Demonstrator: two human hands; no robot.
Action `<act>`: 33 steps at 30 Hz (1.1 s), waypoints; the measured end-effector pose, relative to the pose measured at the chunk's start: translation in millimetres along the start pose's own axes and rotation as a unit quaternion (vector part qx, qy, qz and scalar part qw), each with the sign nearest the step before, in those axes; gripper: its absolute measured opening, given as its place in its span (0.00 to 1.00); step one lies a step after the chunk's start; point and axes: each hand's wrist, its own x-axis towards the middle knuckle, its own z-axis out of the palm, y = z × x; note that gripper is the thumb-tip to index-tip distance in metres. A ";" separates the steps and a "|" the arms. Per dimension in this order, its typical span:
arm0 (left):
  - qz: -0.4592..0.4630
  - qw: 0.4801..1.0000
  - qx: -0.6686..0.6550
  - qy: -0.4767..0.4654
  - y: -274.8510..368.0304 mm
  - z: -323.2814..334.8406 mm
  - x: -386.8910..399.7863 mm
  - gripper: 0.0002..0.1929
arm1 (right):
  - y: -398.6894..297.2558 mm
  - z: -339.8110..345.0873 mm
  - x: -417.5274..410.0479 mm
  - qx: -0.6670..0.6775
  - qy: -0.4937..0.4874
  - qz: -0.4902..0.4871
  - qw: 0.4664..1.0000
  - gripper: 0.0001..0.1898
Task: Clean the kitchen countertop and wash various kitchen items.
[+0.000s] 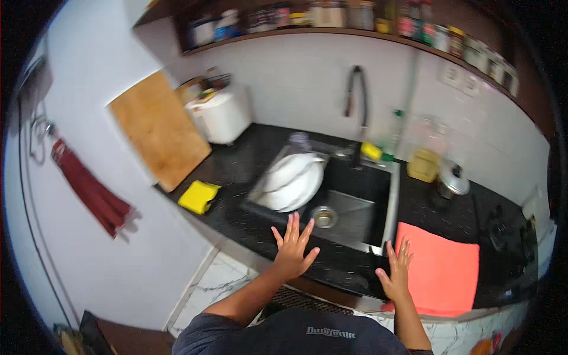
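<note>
My left hand (293, 246) is spread with nothing in it, over the counter's front edge just before the sink. My right hand (396, 268), also with fingers apart and holding nothing, is beside the left edge of a coral-coloured cloth (439, 270); whether it touches the cloth I cannot tell. Between and beyond the hands lies the sink (355, 217), its drain strainer (324, 217) visible in the basin. White plates (293, 182) lean in a rack at the sink's left side. A dark gooseneck faucet (358, 97) rises behind the basin.
A folded yellow cloth (199, 196) lies on the black counter (233, 173) at left. Behind it are a wooden cutting board (159, 131) and a white appliance (222, 113). A yellow sponge (371, 151), a jar of yellow liquid (424, 164) and a lidded metal pot (452, 179) stand back right.
</note>
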 end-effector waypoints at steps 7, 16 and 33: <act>-0.256 0.955 0.113 0.101 -223.3 -93.1 -50.1 0.34 | -166.7 117.7 88.4 0.059 -0.122 -0.158 0.978 0.33; -0.321 0.928 0.144 0.123 -409.1 -133.2 -36.0 0.24 | -274.0 176.3 135.1 0.069 -0.252 -0.208 0.943 0.27; 0.108 0.963 -0.237 -0.072 -167.1 -166.6 12.2 0.06 | -250.2 138.7 128.8 0.208 -0.091 -0.272 0.935 0.33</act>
